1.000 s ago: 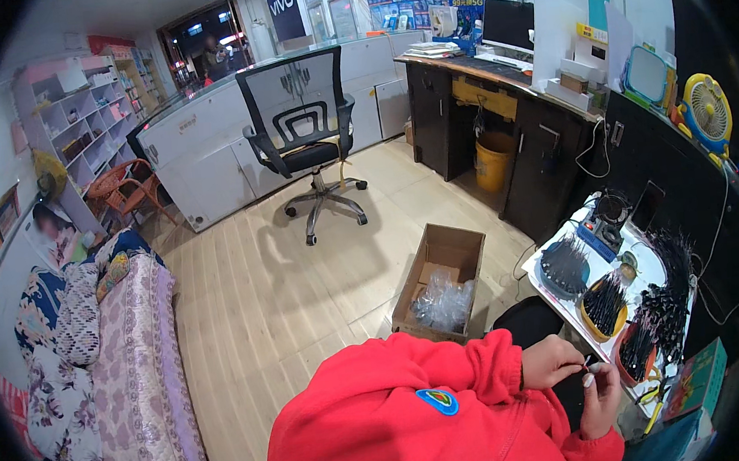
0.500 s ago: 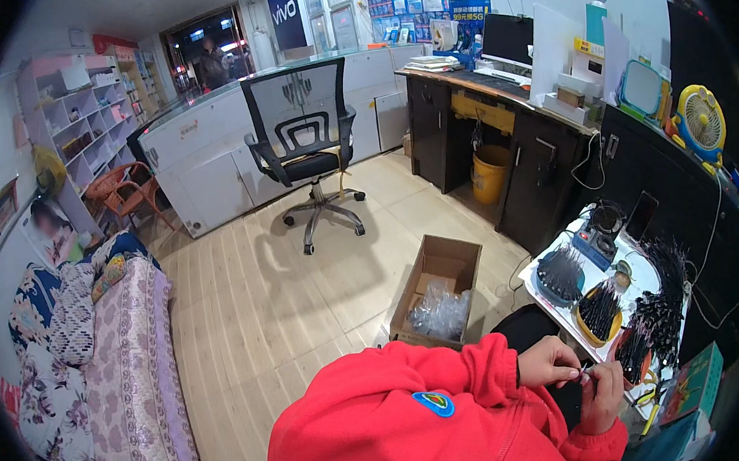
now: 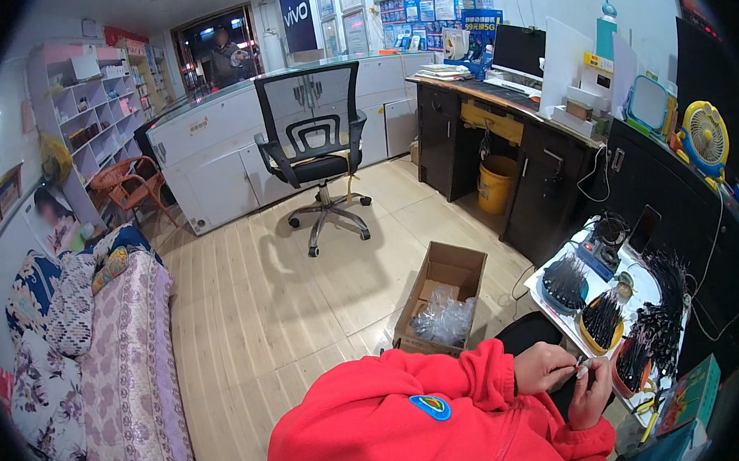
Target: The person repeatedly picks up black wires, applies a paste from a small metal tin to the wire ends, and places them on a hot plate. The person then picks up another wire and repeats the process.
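My left hand (image 3: 544, 367) and my right hand (image 3: 590, 393) meet above my lap at the lower right, by the near edge of a white table (image 3: 538, 285). Fingers of both are pinched together around something tiny, too small to name. On the table beside them stand a blue bowl (image 3: 565, 300), a yellow bowl (image 3: 617, 339) and a red-orange bowl (image 3: 620, 384), each filled with thin black wire-like pieces. A larger heap of black wires (image 3: 671, 282) lies along the table's far right side. Yellow-handled pliers (image 3: 651, 421) rest near my right hand.
A cardboard box (image 3: 421, 288) holding clear plastic bags (image 3: 446, 318) stands on the floor to my left. Beyond it are a black office chair (image 3: 317, 148) and a dark desk (image 3: 537, 172). A blue device (image 3: 596, 253) and a phone (image 3: 644, 227) stand at the table's back.
The view has shifted slightly, so the room sits a little lower and to the right. Both hands stay together with fingers pinched; their fingers have shifted slightly.
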`<state>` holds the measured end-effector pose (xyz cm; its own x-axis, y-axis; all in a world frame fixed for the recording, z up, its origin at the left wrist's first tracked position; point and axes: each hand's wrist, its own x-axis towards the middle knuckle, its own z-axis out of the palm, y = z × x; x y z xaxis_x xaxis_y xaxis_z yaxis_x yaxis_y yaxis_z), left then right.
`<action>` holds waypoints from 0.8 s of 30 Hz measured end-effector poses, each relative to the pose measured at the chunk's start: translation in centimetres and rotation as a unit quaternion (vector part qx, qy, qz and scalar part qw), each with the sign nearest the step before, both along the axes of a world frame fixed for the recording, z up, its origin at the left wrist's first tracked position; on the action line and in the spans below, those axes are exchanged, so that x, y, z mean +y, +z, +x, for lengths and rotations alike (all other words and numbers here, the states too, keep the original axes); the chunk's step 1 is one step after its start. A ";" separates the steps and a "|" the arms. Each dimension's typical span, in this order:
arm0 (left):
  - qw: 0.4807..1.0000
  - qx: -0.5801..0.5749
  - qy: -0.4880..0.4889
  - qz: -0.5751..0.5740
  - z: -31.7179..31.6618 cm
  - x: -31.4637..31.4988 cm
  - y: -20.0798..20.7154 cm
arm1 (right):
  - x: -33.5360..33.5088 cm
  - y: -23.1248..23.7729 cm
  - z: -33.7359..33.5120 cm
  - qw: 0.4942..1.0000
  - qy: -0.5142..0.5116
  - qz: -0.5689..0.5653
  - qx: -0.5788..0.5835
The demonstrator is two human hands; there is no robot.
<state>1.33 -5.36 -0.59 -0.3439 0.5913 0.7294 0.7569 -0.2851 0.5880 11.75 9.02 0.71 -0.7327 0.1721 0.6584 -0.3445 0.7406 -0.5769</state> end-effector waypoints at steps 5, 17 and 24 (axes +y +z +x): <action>1.000 0.007 0.006 0.021 0.2 -0.1 0.0 | -0.4 -0.1 0.0 1.000 -0.013 0.005 0.017; 0.996 -0.071 -0.035 0.034 0.0 0.0 -0.1 | -0.4 0.1 0.5 0.999 -0.009 0.029 0.035; 0.996 -0.078 -0.034 0.020 0.1 0.0 -0.2 | -0.5 -0.1 0.6 0.999 -0.022 0.009 0.029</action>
